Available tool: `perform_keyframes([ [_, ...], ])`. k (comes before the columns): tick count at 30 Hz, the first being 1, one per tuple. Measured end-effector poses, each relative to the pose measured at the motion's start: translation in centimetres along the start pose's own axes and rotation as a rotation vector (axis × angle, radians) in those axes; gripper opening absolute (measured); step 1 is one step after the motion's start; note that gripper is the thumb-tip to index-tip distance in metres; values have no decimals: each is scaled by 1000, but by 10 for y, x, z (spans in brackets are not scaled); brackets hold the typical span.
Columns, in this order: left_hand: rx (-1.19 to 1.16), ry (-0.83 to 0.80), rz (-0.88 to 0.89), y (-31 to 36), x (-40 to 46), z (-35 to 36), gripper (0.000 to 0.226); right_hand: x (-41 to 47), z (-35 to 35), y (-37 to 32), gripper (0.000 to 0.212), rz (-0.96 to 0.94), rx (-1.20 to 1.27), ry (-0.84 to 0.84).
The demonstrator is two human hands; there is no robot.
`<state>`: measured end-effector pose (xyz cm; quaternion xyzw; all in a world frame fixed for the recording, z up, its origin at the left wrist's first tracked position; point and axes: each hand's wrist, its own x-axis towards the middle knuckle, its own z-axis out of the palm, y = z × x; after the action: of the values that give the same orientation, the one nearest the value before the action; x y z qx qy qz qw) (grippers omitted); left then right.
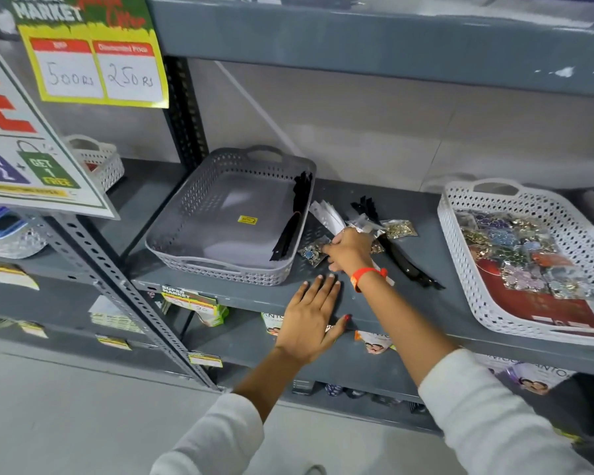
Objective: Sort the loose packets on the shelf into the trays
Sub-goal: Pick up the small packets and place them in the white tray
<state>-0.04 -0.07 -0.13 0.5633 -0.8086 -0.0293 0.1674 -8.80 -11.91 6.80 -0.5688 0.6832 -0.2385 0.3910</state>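
Note:
On the grey shelf [408,214] a grey perforated tray [186,231] stands left of centre, with black zippers [297,214] leaning against its right wall. A white tray [460,262] at the right holds several clear packets of charms. Loose packets lie between the trays: white strips [324,214], black zippers [400,255], a gold packet [398,229] and a blue charm packet [312,252]. My right hand [348,250], with an orange wristband, reaches over this pile, fingers curled on the packets; what it grips is hidden. My left hand [311,317] lies flat and open on the shelf's front edge.
A small white basket [98,159] sits on the neighbouring shelf at the left. Price and offer signs [93,49] hang over the left upright. Lower shelves hold boxed and bagged goods. The upper shelf board overhangs the working shelf.

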Motion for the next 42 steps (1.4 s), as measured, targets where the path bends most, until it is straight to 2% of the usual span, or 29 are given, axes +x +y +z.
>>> perform_keyframes([
  [2, -2, -9, -3, 0, 0, 0, 64, 4, 3, 0, 27, 77, 129, -6],
  [4, -3, -2, -2, 1, -1, 1, 64, 6, 4, -1, 24, 124, 216, -30],
  [7, 0, 7, 2, 1, -1, 3, 64, 9, 0, -2, 47, 186, 340, -39],
  [11, 3, 34, 7, 0, 0, 7, 61, -4, -34, -8, 50, 100, 390, 14],
  [13, -14, 54, 8, -1, -1, 8, 59, -14, -64, -7, 45, -12, 289, 61],
  [15, -15, 61, 6, -1, -1, 8, 59, -24, -99, -5, 37, -86, 27, 70],
  [17, -14, 61, 3, -1, 0, 7, 60, -34, -132, 3, 33, -81, -246, -5],
  [21, -5, 60, 0, -1, -1, 7, 61, -48, -163, 27, 44, -95, -626, -137],
  [24, 3, 59, 1, -1, -1, 8, 61, -46, -154, 49, 52, -108, -771, -205],
  [26, 10, 55, -1, -2, -2, 7, 61, -46, -144, 62, 52, -108, -806, -194],
  [30, 10, 53, 1, -3, -3, 8, 59, -40, -133, 71, 43, -149, -826, -12],
  [32, 3, 53, 3, -3, -2, 9, 59, -32, -129, 59, 35, -167, -719, 53],
  [36, -1, 45, -6, -2, -1, 8, 61, -17, -104, 24, 20, -231, -427, 76],
  [38, -5, 48, -4, -2, -1, 8, 60, -11, -83, 16, 24, -238, -451, 60],
  [41, -11, 50, -7, -1, -2, 7, 61, -9, -54, 13, 42, -220, -524, 5],
  [42, -12, 49, -9, -1, -2, 7, 62, -7, -48, 13, 42, -227, -561, 23],
])
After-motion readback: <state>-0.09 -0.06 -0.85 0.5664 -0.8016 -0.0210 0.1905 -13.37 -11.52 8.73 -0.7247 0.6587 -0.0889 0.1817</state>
